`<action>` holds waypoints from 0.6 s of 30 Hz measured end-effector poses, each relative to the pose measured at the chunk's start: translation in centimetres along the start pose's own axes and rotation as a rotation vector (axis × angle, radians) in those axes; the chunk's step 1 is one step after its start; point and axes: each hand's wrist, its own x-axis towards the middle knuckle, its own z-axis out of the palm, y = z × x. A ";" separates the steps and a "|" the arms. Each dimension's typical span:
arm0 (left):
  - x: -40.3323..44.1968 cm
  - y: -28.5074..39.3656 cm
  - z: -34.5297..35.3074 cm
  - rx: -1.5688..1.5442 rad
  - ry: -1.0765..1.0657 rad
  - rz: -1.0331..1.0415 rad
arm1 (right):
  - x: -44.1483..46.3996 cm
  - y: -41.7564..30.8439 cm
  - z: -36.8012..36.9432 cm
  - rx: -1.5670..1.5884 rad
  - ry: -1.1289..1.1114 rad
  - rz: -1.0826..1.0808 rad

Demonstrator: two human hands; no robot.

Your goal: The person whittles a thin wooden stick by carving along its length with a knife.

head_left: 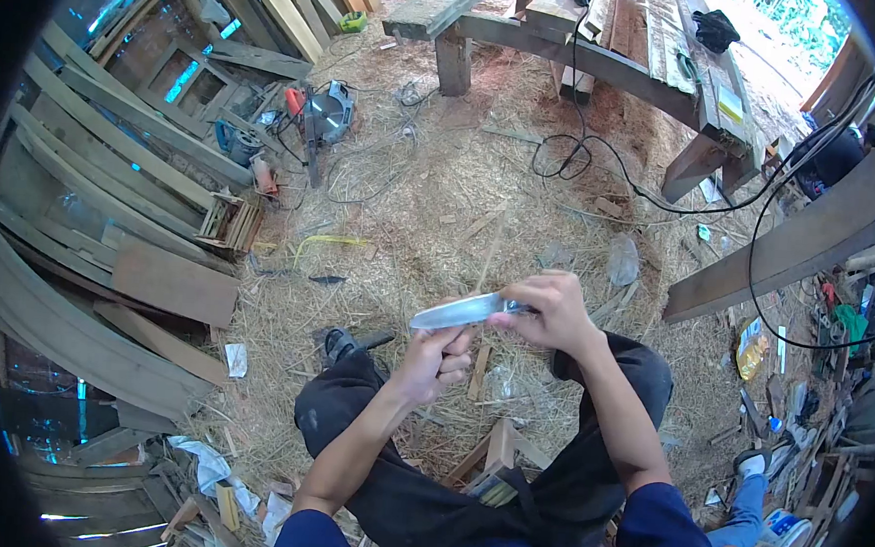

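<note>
A flat, pale, whitish-silver object [458,311] is held up between my two hands, above the floor in front of my knees. What it is exactly, I cannot make out. My left hand [434,366] is closed around its underside near the left end, fingers curled. At its right end, my right hand [547,312] pinches it with thumb and fingers. A thin light strip [489,260] shows just beyond the object; whether it touches the object is unclear.
Shavings cover the floor [442,204]. A miter saw [327,113] and other power tools stand at the upper left, near leaning boards [169,327]. A wooden bench [591,52] with cables [606,143] is ahead. Another person's leg [746,513] shows at the lower right.
</note>
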 end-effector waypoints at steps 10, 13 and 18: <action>-0.3 -0.9 -0.7 -0.009 -0.145 0.122 | -0.5 3.6 -3.7 -0.321 0.254 0.405; -0.2 -0.3 -1.0 -0.010 -0.031 0.207 | -1.0 2.4 -1.1 -0.226 0.234 0.428; 0.7 -0.3 -1.0 0.037 0.037 0.199 | -0.3 -0.6 0.9 -0.041 0.063 0.148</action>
